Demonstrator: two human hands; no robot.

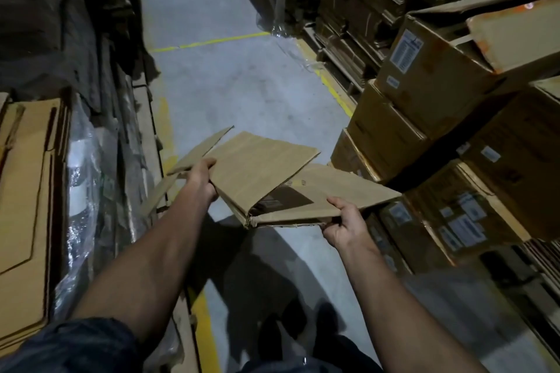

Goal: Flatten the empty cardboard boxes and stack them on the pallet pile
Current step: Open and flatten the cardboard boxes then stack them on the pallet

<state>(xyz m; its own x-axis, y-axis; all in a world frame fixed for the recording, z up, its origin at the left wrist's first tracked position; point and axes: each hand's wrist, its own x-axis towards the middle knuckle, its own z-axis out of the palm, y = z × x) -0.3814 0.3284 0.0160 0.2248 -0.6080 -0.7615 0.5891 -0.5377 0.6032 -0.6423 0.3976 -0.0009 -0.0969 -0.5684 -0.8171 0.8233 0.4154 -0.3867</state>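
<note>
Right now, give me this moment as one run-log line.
stage: flattening | left hand: grips box's left edge | right hand: grips near edge | cardboard box: mostly collapsed, held over aisle floor | stacking: not yet done

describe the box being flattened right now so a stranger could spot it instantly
Follow the grey aisle floor between the cardboard stacks to the middle of the view. There the collapsed box hangs in the air, gripped by the left hand and right hand. Unlike the labelled boxes stacked at right, it is folded nearly flat with flaps splayed.
</note>
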